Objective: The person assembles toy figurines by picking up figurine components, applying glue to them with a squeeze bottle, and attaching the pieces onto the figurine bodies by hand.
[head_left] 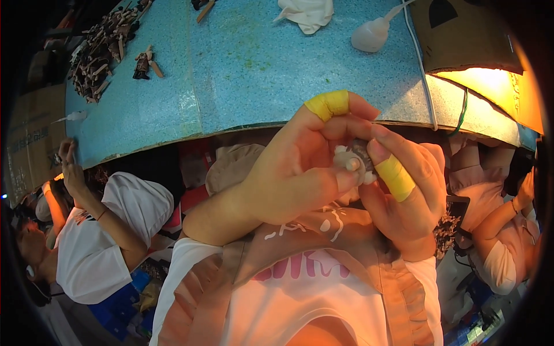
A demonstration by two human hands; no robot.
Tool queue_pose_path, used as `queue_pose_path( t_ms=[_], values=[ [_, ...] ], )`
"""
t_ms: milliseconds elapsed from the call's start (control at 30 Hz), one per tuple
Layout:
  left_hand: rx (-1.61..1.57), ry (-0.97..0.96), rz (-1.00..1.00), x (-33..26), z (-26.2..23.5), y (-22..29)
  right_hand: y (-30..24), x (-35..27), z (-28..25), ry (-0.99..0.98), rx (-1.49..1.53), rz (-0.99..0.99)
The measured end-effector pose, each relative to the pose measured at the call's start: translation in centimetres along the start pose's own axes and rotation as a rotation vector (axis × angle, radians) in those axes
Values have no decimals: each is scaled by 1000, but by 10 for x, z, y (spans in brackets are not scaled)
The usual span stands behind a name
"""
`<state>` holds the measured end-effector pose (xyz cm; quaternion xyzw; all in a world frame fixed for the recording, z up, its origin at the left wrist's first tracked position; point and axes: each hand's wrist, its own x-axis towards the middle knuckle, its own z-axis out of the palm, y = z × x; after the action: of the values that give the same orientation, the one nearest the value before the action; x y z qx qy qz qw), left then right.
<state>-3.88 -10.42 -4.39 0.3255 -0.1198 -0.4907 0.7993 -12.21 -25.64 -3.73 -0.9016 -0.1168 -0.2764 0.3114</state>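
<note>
The left hand (283, 164) and right hand (412, 199) partly hide a small pale toy piece (345, 157). The top edge crops the white cloth (309, 12) and cardboard box (476, 40); heaped dark figurines (99, 57) blur together.

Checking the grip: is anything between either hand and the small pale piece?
Nothing visible: the left hand and right hand hold the small pale piece with bare fingertips; the yellow tape sits farther back.

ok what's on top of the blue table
Small dark figures, a white cloth, a white squeeze bottle, a cable and more. Anything under the cloth is hidden, and the left hand covers part of the table.
</note>
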Motion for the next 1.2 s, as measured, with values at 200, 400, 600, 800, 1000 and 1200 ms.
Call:
queue_pose_path(
  t_ms=[200, 400, 600, 800, 1000, 1200],
  values=[
    [-28, 29, -6, 0, 8, 4, 0, 1, 0, 28, 22, 5],
    [54, 109, -43, -1, 13, 6, -2, 0, -1, 6, -12, 2],
    [45, 98, -53, 1, 11, 5, -1, -1, 0, 11, -14, 14],
    [46, 35, 13, 4, 2, 3, 3, 4, 1, 5, -7, 5],
    [108, 107, 137, 5, -14, 13, 28, -7, 22, 198, 459, 209],
    [376, 227, 229, -5, -46, 39, 59, 28, 27, 182, 30, 382]
  ],
)
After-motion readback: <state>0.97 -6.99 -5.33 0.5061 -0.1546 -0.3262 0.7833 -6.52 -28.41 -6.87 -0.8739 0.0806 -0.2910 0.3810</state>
